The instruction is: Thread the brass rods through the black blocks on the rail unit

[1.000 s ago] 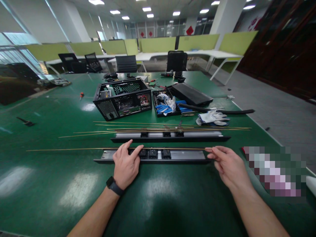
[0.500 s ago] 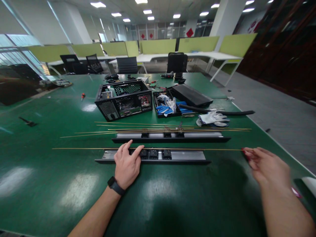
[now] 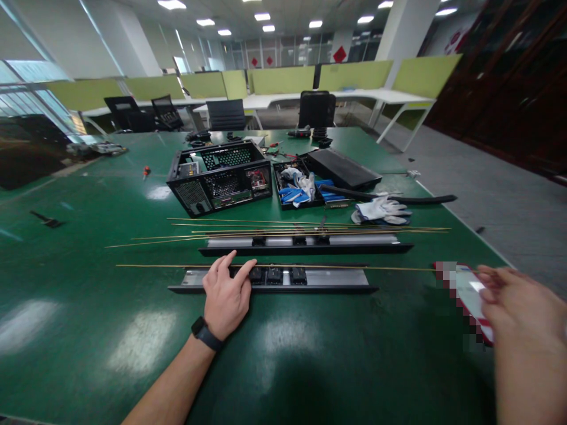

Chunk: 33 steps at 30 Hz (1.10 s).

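A thin brass-coloured rod (image 3: 328,267) runs along the back edge of the nearer black-and-silver rail (image 3: 332,277). My left hand (image 3: 227,289), with a dark band on its wrist, lies over the rail's left part. Its thumb and forefinger are spread, the tips close to the rod. Several black blocks (image 3: 274,274) sit in the rail beside the thumb. At the right, my right hand (image 3: 518,301) pinches the rod's end; motion blurs its fingers. A red-edged white card-like item (image 3: 472,295), partly pixelated, appears beside that hand, and the hand covers part of it.
Behind lies a second rail (image 3: 367,241) with several thin rods (image 3: 177,237) across it. Farther back are an opened computer case (image 3: 221,180), a black tray (image 3: 283,192) with gloves, a flat black panel (image 3: 345,168), a white glove (image 3: 383,211) and a black strip (image 3: 425,199).
My right hand has moved right, and the rod has slid right with it. More of the red-edged card-like item shows. My left hand has stayed over the rail.
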Available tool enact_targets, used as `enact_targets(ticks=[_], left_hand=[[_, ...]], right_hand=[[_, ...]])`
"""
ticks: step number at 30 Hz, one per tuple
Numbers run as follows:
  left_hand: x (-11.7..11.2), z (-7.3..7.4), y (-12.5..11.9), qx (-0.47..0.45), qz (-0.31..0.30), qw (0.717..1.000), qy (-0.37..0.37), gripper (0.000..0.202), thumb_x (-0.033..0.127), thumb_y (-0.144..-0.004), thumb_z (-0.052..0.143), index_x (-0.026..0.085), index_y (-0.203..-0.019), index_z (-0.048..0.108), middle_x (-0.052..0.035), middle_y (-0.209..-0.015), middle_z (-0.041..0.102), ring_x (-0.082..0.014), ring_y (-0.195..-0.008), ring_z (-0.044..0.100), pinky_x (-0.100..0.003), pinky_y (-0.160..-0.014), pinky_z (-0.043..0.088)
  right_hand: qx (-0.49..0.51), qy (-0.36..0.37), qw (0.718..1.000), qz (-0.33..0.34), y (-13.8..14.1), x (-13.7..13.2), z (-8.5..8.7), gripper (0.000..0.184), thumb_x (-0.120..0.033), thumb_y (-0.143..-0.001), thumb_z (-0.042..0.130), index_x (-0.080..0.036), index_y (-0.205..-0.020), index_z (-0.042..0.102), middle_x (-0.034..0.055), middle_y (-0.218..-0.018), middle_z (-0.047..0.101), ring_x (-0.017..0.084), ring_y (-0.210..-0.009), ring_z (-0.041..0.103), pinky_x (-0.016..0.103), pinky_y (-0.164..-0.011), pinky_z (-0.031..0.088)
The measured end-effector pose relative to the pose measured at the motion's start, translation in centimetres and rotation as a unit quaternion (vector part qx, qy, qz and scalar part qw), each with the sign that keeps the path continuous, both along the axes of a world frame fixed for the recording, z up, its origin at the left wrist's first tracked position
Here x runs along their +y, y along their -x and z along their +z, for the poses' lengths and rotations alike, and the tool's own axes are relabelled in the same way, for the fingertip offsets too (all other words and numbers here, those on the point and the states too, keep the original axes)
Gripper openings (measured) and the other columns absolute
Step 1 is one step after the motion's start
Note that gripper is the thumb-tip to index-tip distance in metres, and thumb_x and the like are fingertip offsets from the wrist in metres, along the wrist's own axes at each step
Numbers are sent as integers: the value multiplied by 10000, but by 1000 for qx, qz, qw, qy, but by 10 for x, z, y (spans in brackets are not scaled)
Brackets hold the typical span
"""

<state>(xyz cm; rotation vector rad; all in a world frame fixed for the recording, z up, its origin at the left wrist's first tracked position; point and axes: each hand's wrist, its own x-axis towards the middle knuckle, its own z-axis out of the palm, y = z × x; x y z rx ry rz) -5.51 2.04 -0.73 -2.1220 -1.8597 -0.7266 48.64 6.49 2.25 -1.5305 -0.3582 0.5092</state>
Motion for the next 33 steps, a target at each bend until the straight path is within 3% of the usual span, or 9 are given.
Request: enact_targets(ticks=[5, 11, 20, 28, 33], left_hand=[[0, 0, 0, -2, -2, 1000, 0, 440, 213, -1001, 519, 347, -1393, 668, -135, -1536, 486, -368, -1406, 430, -593, -1101, 411], [0, 0, 1, -3, -6, 1000, 1, 437, 216, -999, 520, 350, -1386, 674, -140, -1521, 501, -375, -1397, 434, -604, -1086, 414], [0, 0, 1, -8, -6, 1000, 5, 438, 222, -999, 516, 359, -1385, 671, -130, -1521, 502, -364, -1396, 432, -603, -1101, 399], [0, 1, 1, -13, -7, 1000, 12, 439, 223, -992, 519, 357, -1378, 679, -136, -1517, 512, -375, -1390, 432, -611, -1088, 405], [0, 2, 0, -6, -2, 1000, 11, 443, 226, -999, 512, 361, -1390, 669, -135, -1519, 509, -376, -1386, 441, -606, -1076, 409]], right_hand=[[83, -26, 996, -18, 45, -5, 12, 212, 33, -703, 632, -178, -698, 607, 88, -721, 652, 130, -548, 569, 181, -357, 284], [71, -29, 990, 120, 101, -10, 4, 128, -119, -676, 764, -149, -746, 661, 97, -802, 726, 126, -547, 597, 164, -304, 260], [63, -10, 967, 248, 184, -19, 1, 351, -333, -713, 862, -166, -911, 624, 146, -983, 767, 168, -643, 691, 157, -302, 314], [42, 0, 958, 284, 201, -23, 0, 405, -409, -757, 864, -175, -953, 598, 122, -944, 777, 109, -479, 588, 163, -295, 284], [37, 5, 954, 299, 210, -25, 1, 418, -430, -772, 850, -172, -983, 599, 144, -1008, 776, 152, -576, 666, 169, -302, 326]])
